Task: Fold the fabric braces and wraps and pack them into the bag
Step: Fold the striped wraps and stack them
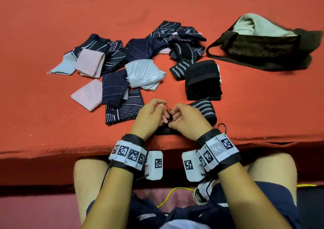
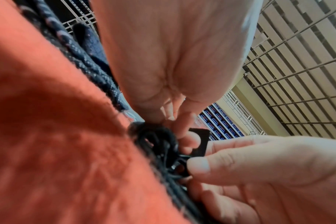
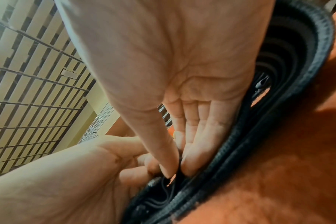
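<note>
A black wrap with grey stripes lies near the table's front edge, its coil showing in the right wrist view. My left hand and right hand meet over its left end, and both pinch it. In the left wrist view my left hand holds the bunched black strap by a black plastic buckle. The right hand's thumb presses the strap from the side. A dark mesh bag lies open at the far right with pale green cloth inside.
Loose navy patterned braces, pink sleeves and a white brace are scattered across the middle of the red table. A folded black stack sits just beyond my right hand. The table edge runs under my wrists.
</note>
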Demonstrator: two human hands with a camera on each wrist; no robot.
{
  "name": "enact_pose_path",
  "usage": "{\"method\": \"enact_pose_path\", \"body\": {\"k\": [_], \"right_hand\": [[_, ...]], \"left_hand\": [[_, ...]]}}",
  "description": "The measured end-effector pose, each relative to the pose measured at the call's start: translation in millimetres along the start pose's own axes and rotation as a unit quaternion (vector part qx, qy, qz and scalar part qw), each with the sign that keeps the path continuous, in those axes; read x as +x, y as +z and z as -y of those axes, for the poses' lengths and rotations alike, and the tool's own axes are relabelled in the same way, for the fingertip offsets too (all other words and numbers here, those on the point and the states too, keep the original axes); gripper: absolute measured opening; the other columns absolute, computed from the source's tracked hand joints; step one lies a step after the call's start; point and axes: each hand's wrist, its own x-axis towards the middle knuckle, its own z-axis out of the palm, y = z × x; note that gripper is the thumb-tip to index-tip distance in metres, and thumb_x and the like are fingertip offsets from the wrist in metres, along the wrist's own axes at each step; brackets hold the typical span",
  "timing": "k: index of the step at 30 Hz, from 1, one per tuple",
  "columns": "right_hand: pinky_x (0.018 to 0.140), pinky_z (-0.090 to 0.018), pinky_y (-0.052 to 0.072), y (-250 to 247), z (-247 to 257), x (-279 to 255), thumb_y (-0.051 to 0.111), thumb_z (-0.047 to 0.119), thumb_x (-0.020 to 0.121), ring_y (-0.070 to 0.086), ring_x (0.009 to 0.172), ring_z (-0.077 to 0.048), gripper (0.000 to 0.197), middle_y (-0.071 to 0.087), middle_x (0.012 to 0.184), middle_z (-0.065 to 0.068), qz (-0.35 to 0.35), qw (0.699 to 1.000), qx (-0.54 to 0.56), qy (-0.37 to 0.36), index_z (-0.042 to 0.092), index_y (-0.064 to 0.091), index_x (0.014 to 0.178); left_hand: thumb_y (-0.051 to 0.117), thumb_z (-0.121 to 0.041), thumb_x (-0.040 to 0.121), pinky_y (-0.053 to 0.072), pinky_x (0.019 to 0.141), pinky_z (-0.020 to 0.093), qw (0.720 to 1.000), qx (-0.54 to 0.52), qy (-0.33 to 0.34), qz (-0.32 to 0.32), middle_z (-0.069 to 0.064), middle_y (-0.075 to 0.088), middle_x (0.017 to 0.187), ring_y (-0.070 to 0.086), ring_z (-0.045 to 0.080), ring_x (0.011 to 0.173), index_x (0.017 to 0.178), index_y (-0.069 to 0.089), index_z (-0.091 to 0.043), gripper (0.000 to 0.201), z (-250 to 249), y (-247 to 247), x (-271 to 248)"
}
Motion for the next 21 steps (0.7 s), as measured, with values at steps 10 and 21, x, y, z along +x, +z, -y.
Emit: {"method": "enact_pose_path", "body": {"k": [10,21], "right_hand": [[0.073,-0.032,0.05,0.4,-1.3,1.0,0.073,0.01,0.078,0.066,0.08,-0.02,0.023,0.067,0.08,0.002,0.013,1.0,0.0,0.005,0.015,0.058,0.094],[0.072,-0.029,0.04,-0.8,-0.8,-0.1,0.064,0.005,0.081,0.061,0.09,-0.026,0.026,0.059,0.093,-0.004,0.01,0.998,-0.065,-0.017,0.02,0.055,0.099]], "left_hand": [[0.069,-0.012,0.089,0.052,0.072,0.024,0.994,0.103,0.03,-0.006,0.009,0.066,0.099,0.062,0.011,0.058,0.116,0.069,-0.018,0.028,-0.1,-0.6,1.4],[0.069,-0.009,0.088,0.053,0.075,0.02,0.995,0.098,0.029,0.007,0.0,0.074,0.104,0.061,0.004,0.053,0.112,0.07,-0.023,0.028,-0.6,-2.1,-2.7]]}}
